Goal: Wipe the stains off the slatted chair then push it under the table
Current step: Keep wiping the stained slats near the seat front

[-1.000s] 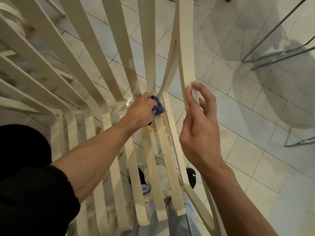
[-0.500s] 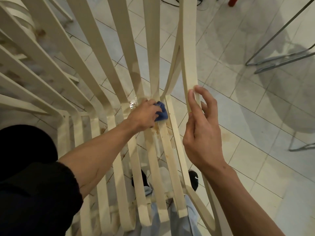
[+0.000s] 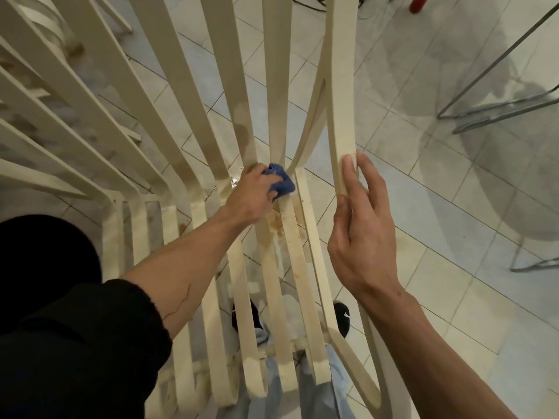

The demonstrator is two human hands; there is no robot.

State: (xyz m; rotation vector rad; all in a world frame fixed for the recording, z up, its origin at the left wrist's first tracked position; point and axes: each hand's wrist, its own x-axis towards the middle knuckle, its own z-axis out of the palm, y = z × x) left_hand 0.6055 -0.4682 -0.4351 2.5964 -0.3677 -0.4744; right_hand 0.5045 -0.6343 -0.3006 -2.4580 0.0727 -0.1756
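Here the slatted chair (image 3: 296, 261) faces the person, upright.

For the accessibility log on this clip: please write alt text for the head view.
A person's left hand presses a blue cloth onto the cream slatted chair where seat meets back, while the right hand grips the chair's right side rail. Brown stains show on the slats just below the cloth, above a pale tiled floor.

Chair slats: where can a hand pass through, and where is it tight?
Open gap: between the side rail in the right hand and the nearest back slat. Bare floor tiles right of the chair. Tight at the bend, where the left hand holds the cloth.
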